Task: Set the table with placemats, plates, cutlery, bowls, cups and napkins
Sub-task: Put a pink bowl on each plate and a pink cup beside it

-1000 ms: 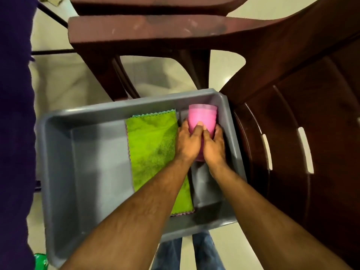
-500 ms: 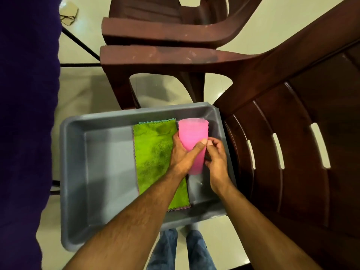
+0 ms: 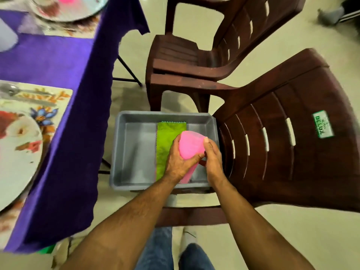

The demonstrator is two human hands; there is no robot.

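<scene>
Pink plastic cup stack (image 3: 190,146) is held above grey tub (image 3: 136,121), wrapped by left hand (image 3: 180,162), rim pinched by right hand (image 3: 212,158); judged light, stiff, slippery, best gripped mid-wall.

We see a translucent pink plastic cup (image 3: 190,145), bright and plain. Beneath it lies a lime-green terry cloth (image 3: 167,139) with a thin zigzag edge of teal and pink. It sits in a plain grey rectangular plastic tub (image 3: 134,145). The two moulded plastic chairs are dark reddish brown; the nearer slatted chair (image 3: 292,145) carries a green and white label (image 3: 323,124). The counter wears a deep purple cloth cover (image 3: 78,117). On it we see a cream placemat (image 3: 58,98) printed with orange leaves and a blue flower, and a white round plate (image 3: 17,162) patterned with red and orange flowers. The floor (image 3: 292,230) is pale cream. We see blue denim trouser legs (image 3: 155,250) below.
</scene>
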